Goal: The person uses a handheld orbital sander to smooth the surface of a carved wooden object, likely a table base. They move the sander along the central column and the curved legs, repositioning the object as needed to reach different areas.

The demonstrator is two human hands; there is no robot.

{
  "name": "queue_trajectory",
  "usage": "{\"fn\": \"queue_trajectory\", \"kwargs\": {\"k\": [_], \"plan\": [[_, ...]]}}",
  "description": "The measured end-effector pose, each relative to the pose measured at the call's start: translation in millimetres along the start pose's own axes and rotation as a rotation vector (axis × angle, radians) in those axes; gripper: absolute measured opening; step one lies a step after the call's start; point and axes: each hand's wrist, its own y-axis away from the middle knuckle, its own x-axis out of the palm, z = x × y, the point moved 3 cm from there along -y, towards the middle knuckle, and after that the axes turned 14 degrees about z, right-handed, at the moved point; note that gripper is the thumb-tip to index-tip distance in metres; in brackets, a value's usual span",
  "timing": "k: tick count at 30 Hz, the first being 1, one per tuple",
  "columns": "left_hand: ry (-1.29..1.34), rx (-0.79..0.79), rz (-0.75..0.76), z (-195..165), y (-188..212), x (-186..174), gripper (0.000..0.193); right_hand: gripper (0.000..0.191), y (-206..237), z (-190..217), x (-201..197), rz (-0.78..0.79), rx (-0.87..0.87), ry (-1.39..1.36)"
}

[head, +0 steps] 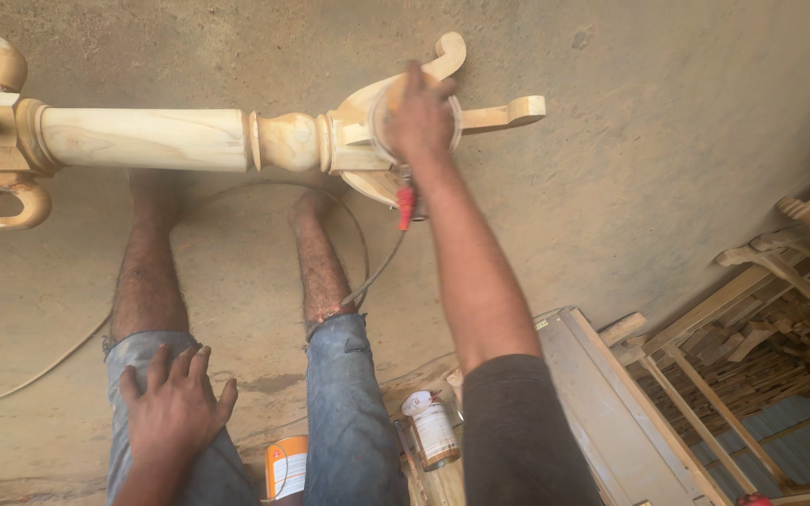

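The left hand (172, 405) is lying flat and open on the left thigh, holding nothing, while bare dusty floor (667, 122) is stretching open beyond the feet. Above the shins, a pale turned wooden post (147, 139) with curled feet is lying crosswise, smooth and rounded, and the right hand (421, 117) is closing its grip on a sander (407, 192) pressed to the post's right end. Lower down, an orange tin (287, 467) and a white-labelled jar (432, 430) are standing just beside the knees, contents hidden, with stacked timber frames (752, 319) crowding the right edge.
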Motion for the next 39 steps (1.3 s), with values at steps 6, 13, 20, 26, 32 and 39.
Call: {"fn": "queue_trajectory", "kwargs": {"k": [6, 13, 20, 26, 32, 39], "plan": [[0.004, -0.012, 0.012, 1, 2, -3, 0.068, 0.09, -13, -58, -33, 0.014, 0.116, -0.19], [0.063, -0.01, -0.075, -1, 5, -12, 0.066, 0.089, -14, -2, 11, -0.008, -0.063, -0.01], [0.041, -0.008, -0.036, 6, 4, 0, 0.07, 0.086, -21, -63, -41, -0.083, 0.018, -0.113], [0.091, -0.005, -0.073, 7, 3, -1, 0.067, 0.088, -10, -52, -35, -0.135, -0.054, -0.036], [0.135, 0.037, -0.114, 11, 10, -2, 0.064, 0.091, -10, -82, -43, -0.069, -0.019, -0.076], [0.166, 0.043, -0.108, 19, 3, -3, 0.065, 0.083, -11, -43, -9, -0.121, -0.042, -0.036]]}}
